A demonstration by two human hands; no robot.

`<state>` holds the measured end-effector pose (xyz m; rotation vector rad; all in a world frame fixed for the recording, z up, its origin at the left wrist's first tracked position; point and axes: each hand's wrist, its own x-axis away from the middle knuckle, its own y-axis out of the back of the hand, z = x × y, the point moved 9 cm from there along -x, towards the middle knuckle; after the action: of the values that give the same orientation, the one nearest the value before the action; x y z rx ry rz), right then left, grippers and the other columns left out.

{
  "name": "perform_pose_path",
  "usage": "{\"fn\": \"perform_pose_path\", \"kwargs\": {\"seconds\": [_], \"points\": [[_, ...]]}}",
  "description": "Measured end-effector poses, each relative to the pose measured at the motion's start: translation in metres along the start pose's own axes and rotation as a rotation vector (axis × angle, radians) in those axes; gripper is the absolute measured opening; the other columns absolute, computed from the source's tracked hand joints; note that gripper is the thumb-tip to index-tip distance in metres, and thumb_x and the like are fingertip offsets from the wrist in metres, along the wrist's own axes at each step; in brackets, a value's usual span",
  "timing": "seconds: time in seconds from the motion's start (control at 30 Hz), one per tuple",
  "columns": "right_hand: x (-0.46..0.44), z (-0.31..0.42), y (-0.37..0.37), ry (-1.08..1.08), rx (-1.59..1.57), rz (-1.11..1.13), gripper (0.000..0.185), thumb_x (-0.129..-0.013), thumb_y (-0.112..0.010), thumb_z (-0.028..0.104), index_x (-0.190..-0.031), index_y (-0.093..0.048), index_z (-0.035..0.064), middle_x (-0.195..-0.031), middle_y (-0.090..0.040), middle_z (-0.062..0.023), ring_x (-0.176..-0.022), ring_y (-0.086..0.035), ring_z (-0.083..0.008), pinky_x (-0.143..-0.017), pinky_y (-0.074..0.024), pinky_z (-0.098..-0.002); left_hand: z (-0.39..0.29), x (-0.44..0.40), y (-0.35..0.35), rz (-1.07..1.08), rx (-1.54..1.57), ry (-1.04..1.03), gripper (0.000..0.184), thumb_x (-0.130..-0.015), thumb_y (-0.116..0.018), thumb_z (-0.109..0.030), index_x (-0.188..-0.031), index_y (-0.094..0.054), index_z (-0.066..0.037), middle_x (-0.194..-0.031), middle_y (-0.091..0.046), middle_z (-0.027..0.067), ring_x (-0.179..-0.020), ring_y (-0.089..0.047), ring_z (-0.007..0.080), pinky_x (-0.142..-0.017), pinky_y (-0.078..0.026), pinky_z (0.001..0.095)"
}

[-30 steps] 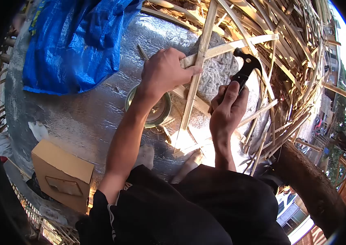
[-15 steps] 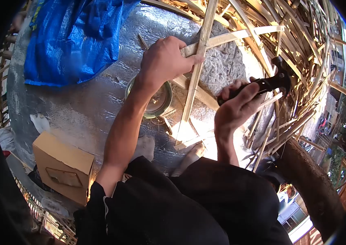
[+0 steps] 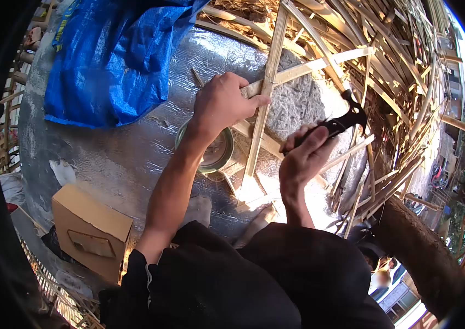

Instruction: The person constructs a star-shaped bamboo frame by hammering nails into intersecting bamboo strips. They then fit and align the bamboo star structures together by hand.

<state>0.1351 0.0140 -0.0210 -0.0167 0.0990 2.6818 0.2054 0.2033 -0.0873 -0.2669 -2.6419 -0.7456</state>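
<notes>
My left hand (image 3: 222, 103) is closed on a star-shaped frame of bamboo strips (image 3: 266, 104), gripping it close to where two strips cross. Part of the frame lies over a rough grey stone (image 3: 297, 109), and one long strip slants down towards my feet. In my right hand (image 3: 305, 156) is a claw hammer (image 3: 347, 118), held by its black handle to the right of the stone. The hammer's head is up near another strip of the frame; whether they touch I cannot tell. Under my left forearm sits a round green-rimmed container (image 3: 227, 159), partly hidden.
A blue plastic sack (image 3: 111, 66) lies at upper left on the silvery sheet (image 3: 106, 156). A cardboard box (image 3: 92, 233) stands at lower left. Piled split bamboo (image 3: 402, 82) fills the upper right, with a thick log (image 3: 421, 241) below it.
The whole view has shifted, so most things sit lower in it. My right hand has brought the hammer leftward, closer to the stone. My left hand keeps its hold on the frame.
</notes>
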Motion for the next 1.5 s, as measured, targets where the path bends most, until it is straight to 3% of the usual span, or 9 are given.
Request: {"fn": "perform_pose_path", "kwargs": {"seconds": [0.1,0.27,0.3,0.63,0.83,0.87,0.97,1.13,1.5], "points": [[0.003,-0.020,-0.012,-0.119,0.706,0.371,0.030,-0.108,-0.047,0.033,-0.102,-0.049,0.0041,-0.071,-0.052,-0.0012,-0.052,-0.048,-0.0078,-0.044,-0.0411,-0.0243,-0.005,-0.006,0.007,-0.103,-0.076,-0.095,0.058,-0.073,-0.082,-0.057,-0.090,-0.076,-0.002,-0.068,-0.068,0.0186,-0.070,-0.071,0.0311,-0.069,-0.053,0.0412],[0.004,-0.006,0.000,-0.073,0.097,0.082,0.022,-0.108,-0.045,0.028,-0.105,-0.045,0.0056,-0.067,-0.057,-0.0026,-0.053,-0.052,-0.0074,-0.046,-0.0392,-0.0255,-0.004,-0.004,0.001,-0.018,0.002,-0.066,0.059,-0.073,-0.082,-0.057,-0.090,-0.075,-0.001,-0.066,-0.065,0.0187,-0.067,-0.069,0.0313,-0.067,-0.051,0.0417],[-0.002,-0.011,-0.007,-0.096,0.599,0.274,0.030,-0.109,-0.044,0.035,-0.101,-0.045,0.0059,-0.069,-0.052,-0.0013,-0.047,-0.044,-0.0065,-0.041,-0.0361,-0.0239,-0.007,-0.005,0.004,-0.035,-0.012,-0.076,0.059,-0.074,-0.082,-0.057,-0.090,-0.075,0.000,-0.066,-0.065,0.0189,-0.067,-0.069,0.0313,-0.068,-0.051,0.0414],[0.004,-0.019,-0.007,-0.482,0.338,0.387,0.035,-0.107,-0.049,0.037,-0.092,-0.050,0.0050,-0.069,-0.055,-0.0027,-0.052,-0.052,-0.0100,-0.044,-0.0391,-0.0260,0.003,-0.011,0.005,-0.087,-0.016,-0.115,0.055,-0.076,-0.082,-0.054,-0.089,-0.075,-0.001,-0.065,-0.066,0.0147,-0.060,-0.064,0.0249,-0.063,-0.050,0.0383],[-0.006,0.044,0.038,-0.270,0.047,0.206,0.041,-0.107,-0.048,0.039,-0.114,-0.055,-0.0008,-0.077,-0.056,-0.0028,-0.049,-0.044,-0.0051,-0.040,-0.0339,-0.0209,0.006,0.001,-0.006,-0.065,-0.002,-0.183,0.047,-0.079,-0.082,-0.049,-0.082,-0.075,-0.002,-0.055,-0.056,0.0005,-0.054,-0.049,0.0069,-0.053,-0.039,0.0284],[-0.008,0.052,0.049,-0.226,0.035,0.169,0.043,-0.107,-0.048,0.039,-0.118,-0.056,-0.0019,-0.078,-0.056,-0.0033,-0.049,-0.043,-0.0044,-0.040,-0.0324,-0.0206,0.007,0.009,-0.004,-0.101,-0.019,-0.172,0.051,-0.076,-0.079,-0.059,-0.078,-0.076,-0.008,-0.056,-0.062,0.0071,-0.053,-0.061,0.0216,-0.057,-0.047,0.0377],[0.002,0.076,0.078,-0.152,0.015,0.073,0.046,-0.107,-0.048,0.038,-0.126,-0.054,-0.0035,-0.078,-0.056,-0.0038,-0.048,-0.041,-0.0038,-0.040,-0.0314,-0.0202,0.009,0.037,-0.002,-0.138,-0.003,-0.147,0.050,-0.077,-0.080,-0.057,-0.080,-0.077,-0.007,-0.054,-0.061,0.0047,-0.049,-0.058,0.0186,-0.054,-0.045,0.0359],[0.019,0.096,0.120,-0.038,0.067,0.002,0.039,-0.106,-0.052,0.033,-0.120,-0.058,-0.0029,-0.077,-0.057,-0.0041,-0.057,-0.046,-0.0062,-0.053,-0.0393,-0.0214,0.003,0.084,0.009,-0.072,0.437,-0.062,0.040,-0.084,-0.082,-0.041,-0.085,-0.075,-0.001,-0.057,-0.053,-0.0084,-0.051,-0.036,-0.0007,-0.047,-0.023,0.0225],[0.026,0.068,0.131,-0.199,0.283,0.109,0.027,-0.099,-0.066,0.030,-0.104,-0.058,0.0043,-0.070,-0.056,0.0019,-0.055,-0.046,-0.0038,-0.048,-0.0357,-0.0228,-0.049,0.052,-0.026,-0.419,-0.033,-0.219,0.049,-0.080,-0.082,-0.050,-0.078,-0.073,-0.002,-0.062,-0.068,0.0047,-0.058,-0.066,0.0249,-0.062,-0.053,0.0424]]}}
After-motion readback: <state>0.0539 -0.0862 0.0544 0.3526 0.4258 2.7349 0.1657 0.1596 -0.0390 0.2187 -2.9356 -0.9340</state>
